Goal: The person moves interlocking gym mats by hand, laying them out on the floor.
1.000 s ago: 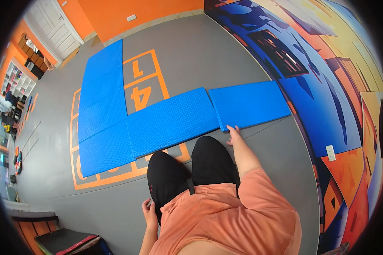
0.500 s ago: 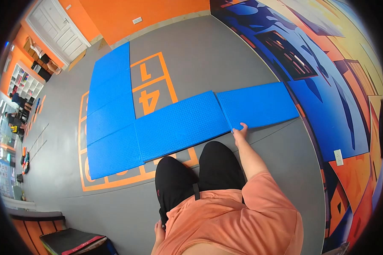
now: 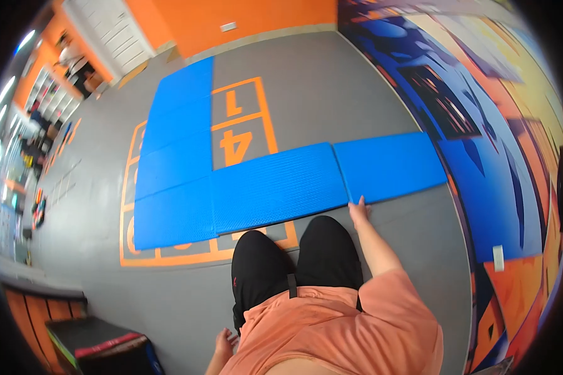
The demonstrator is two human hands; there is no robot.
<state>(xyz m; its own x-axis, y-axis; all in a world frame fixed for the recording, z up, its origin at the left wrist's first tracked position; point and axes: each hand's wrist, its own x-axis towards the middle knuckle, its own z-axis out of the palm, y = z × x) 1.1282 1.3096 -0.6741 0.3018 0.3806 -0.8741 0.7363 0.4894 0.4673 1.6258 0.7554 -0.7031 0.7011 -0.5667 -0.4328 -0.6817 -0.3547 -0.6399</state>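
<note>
My right hand (image 3: pixel 359 212) is at the near left corner of a blue foam mat (image 3: pixel 391 167), its fingers closed at the edge; part of the grip is hidden. That mat lies beside the right-hand wall, with a narrow dark gap between it and a longer textured blue mat (image 3: pixel 278 187) to its left. Low beside my left leg hangs my left hand (image 3: pixel 225 342), fingers apart and holding nothing. A row of blue mats (image 3: pixel 176 147) runs away from me on the left, joining the textured one at its near end.
Orange numbered squares (image 3: pixel 236 144) are painted on the grey floor. A painted mural wall (image 3: pixel 481 156) borders the right side. At lower left stands a stack of dark mats or boxes (image 3: pixel 100 337). Other people (image 3: pixel 75 65) are far off at upper left, near a white door (image 3: pixel 116 34).
My view has shifted, so the mats sit slightly farther right and lower. My left hand has come out from beside my leg, fingers spreading. The right hand remains at the mat's corner.
</note>
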